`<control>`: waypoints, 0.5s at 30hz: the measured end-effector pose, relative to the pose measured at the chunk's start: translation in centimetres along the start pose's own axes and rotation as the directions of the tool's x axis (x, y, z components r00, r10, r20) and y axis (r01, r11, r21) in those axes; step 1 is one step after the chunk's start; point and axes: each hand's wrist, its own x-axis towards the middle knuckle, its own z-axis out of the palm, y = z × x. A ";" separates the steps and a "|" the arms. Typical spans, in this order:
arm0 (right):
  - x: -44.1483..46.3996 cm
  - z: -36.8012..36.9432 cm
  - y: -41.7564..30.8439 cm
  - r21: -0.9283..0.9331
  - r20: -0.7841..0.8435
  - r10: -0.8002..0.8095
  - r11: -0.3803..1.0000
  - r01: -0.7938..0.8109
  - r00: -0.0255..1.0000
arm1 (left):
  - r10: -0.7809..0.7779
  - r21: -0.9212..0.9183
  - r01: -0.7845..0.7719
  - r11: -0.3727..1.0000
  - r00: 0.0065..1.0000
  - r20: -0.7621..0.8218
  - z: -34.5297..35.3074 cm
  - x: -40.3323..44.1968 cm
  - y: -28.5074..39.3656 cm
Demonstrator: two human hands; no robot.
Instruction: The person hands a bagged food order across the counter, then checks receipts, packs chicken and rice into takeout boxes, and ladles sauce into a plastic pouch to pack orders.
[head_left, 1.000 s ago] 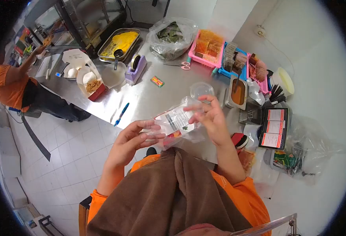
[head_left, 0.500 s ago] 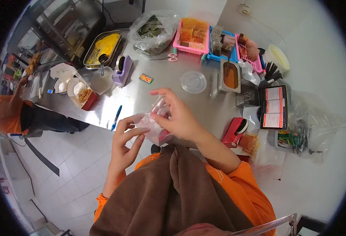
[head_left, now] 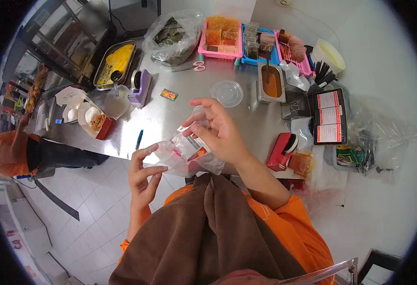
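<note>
A clear plastic bag [head_left: 182, 154] with red and white printed parts hangs at the table's front edge, between my two hands. My left hand [head_left: 144, 173] pinches the bag's left side between fingers and thumb. On the bag's upper right, my right hand [head_left: 215, 130] grips the plastic with thumb and index finger, its other fingers raised. A round clear lid [head_left: 227, 93] lies just beyond my right hand. To the left are a blue pen [head_left: 138, 139] and a small colourful sachet [head_left: 169, 95].
Boxes of rice and food [head_left: 94, 121], a purple tape dispenser [head_left: 140, 89] and a yellow food tray [head_left: 116, 65] stand left. Baskets [head_left: 220, 54], a sauce pan [head_left: 271, 83], a red dispenser [head_left: 280, 152] and a tablet [head_left: 330, 116] are right. A co-worker [head_left: 9, 152] stands far left.
The view has shifted, so the table's items sit farther left. My right hand has moved in and taken hold of the bag's upper part; the bag is now spread wider between my hands.
</note>
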 end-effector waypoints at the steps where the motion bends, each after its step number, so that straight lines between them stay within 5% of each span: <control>1: -0.1 0.0 -0.3 0.002 -0.005 0.032 0.999 -0.032 0.999 | 0.013 0.022 -0.013 1.000 1.000 0.009 0.0 -0.1 0.0; 2: -0.2 0.2 -0.7 0.005 -0.009 0.064 0.998 -0.064 0.998 | 0.025 0.045 -0.026 0.999 1.000 0.018 0.0 -0.2 -0.1; 5: -0.5 1.3 -2.4 -0.391 0.216 0.311 0.896 -0.210 0.926 | 0.098 0.191 -0.119 0.974 0.988 0.117 0.2 1.0 0.9; 6: -0.8 2.1 -1.3 -0.379 0.264 0.142 0.925 -0.033 0.954 | 0.123 0.249 -0.162 0.955 0.979 0.165 0.3 1.6 1.3; 9: -0.2 1.7 0.5 -0.129 0.065 0.167 0.979 -0.157 0.984 | 0.185 0.261 -0.162 0.952 0.980 -0.068 0.4 1.4 -1.0; 10: -0.1 1.3 0.0 -0.021 0.028 0.130 0.991 -0.130 0.991 | 0.141 0.139 -0.120 0.983 0.979 -0.150 0.4 1.8 -2.1; 13: -0.2 2.0 0.2 0.130 -0.075 0.074 0.990 -0.064 0.994 | -0.092 0.129 0.051 0.990 0.939 0.332 2.8 2.6 -5.7; 14: -0.6 2.5 1.3 0.107 -0.020 -0.002 0.994 0.004 1.000 | -0.125 0.195 0.047 0.980 0.905 0.407 4.8 2.4 -7.5; 15: -1.2 3.1 2.4 -0.122 0.086 -0.041 0.991 0.052 0.995 | -0.155 0.255 0.035 0.966 0.869 0.470 6.8 2.2 -9.4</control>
